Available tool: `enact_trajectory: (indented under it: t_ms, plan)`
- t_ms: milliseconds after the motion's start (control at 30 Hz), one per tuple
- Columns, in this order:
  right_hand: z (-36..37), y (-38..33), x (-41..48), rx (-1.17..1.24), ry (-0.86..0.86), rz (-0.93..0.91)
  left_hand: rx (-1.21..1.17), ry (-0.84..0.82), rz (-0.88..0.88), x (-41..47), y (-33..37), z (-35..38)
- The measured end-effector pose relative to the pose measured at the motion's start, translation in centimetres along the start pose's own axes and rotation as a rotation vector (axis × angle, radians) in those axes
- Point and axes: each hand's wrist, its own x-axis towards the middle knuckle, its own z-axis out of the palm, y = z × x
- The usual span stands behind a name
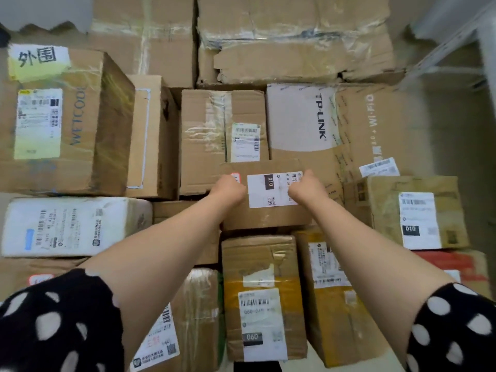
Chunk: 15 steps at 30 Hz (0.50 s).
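Holding the box (265, 218) mid-pile, left grip (228, 187) clamped on its 9 o'clock edge and right grip (307, 187) on 3 o'clock, I should lift level, clearing the TP-LINK carton (300, 122) at 1 o'clock.

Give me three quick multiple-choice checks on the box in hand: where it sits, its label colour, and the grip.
1. Relative to the TP-LINK carton, the small box lies:
A. just nearer the camera
B. behind it, farther away
C. far off at the left edge of the view

2. The label on the small box is:
A. yellow
B. white
C. red

3. The left hand and right hand:
A. both grip the small box
B. only the left touches it
C. both hang clear of it

Answers:
1 A, the box overlaps the carton's near edge.
2 B, the label is white with a black 010 patch.
3 A, each hand curls onto the box's top, one on either side of the label.
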Motion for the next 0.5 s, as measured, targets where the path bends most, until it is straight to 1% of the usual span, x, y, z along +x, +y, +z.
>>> enact_trajectory:
  t_ms: [100, 167, 267, 367, 433, 500]
  plan:
    - [-1.6, 1.3, 0.9, -0.036, 0.054, 0.009, -0.037, 0.036, 0.007, 0.2, 1.3, 1.2]
    - [-2.5, 2.1, 1.4, -0.111, 0.073, 0.011, -0.056, 0.023, 0.038, -0.2, 2.4, 2.1]
    - [-3.2, 2.9, 2.0, -0.172, 0.054, 0.03, -0.096, -0.01, 0.063, -0.5, 3.4, 3.7]
    - [-3.5, 3.7, 2.2, -0.284, 0.057, 0.078, -0.057, 0.001, 0.056, -0.8, 3.9, 4.4]
    - [-3.7, 3.8, 1.9, -0.437, 0.114, 0.03, -0.04, -0.006, 0.063, -0.8, 4.0, 4.7]
    - [-3.9, 3.7, 1.8, -0.526, 0.153, -0.094, -0.038, -0.018, 0.073, -0.9, 4.2, 5.0]
